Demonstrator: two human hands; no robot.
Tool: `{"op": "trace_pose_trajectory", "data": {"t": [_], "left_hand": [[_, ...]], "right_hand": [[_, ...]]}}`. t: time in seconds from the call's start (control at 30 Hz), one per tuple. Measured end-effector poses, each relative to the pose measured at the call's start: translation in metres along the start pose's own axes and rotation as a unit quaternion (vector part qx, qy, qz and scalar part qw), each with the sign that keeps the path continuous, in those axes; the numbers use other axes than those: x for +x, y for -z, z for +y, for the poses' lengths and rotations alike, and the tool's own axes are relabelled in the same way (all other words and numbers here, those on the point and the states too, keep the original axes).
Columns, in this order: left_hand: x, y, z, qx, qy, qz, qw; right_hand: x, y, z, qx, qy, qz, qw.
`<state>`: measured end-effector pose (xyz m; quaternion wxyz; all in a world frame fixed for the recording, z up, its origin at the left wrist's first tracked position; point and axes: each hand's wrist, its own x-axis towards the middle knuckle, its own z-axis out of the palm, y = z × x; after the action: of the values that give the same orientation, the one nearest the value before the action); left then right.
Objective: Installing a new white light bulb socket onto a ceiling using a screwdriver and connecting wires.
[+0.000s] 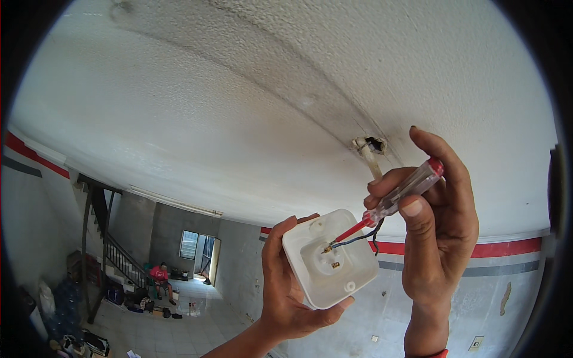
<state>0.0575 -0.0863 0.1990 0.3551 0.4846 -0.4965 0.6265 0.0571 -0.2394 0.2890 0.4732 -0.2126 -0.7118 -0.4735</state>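
Pale ceiling (209, 119) above screwdriver (385, 206), seemingly at terminal (327, 249).

No readable lettering, numbers or signs anywhere.

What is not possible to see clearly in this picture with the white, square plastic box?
Head view:
Tip of the red-shafted screwdriver with clear plastic handle: too small to judge its contact.
Back of the white box: faces away, hidden by the box itself.
Inside of the jagged ceiling hole: dark shadow.
Right forearm: cut off by lower edge.
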Motion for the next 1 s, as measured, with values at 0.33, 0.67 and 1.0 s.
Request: {"op": "trace_pose_trajectory", "data": {"t": [0.33,0.67,1.0], "left_hand": [[0.001,0.000,0.001,0.009,-0.009,-0.007,1.000],[0.001,0.000,0.001,-0.010,0.007,0.003,1.000],[0.000,0.000,0.000,-0.017,0.009,0.013,1.000]], "right_hand": [[-0.002,0.002,0.000,-0.004,-0.016,0.001,1.000],[0.010,0.005,-0.004,-0.151,0.110,-0.064,0.980],[0.013,0.002,-0.014,-0.106,0.071,-0.075,0.989]]}}
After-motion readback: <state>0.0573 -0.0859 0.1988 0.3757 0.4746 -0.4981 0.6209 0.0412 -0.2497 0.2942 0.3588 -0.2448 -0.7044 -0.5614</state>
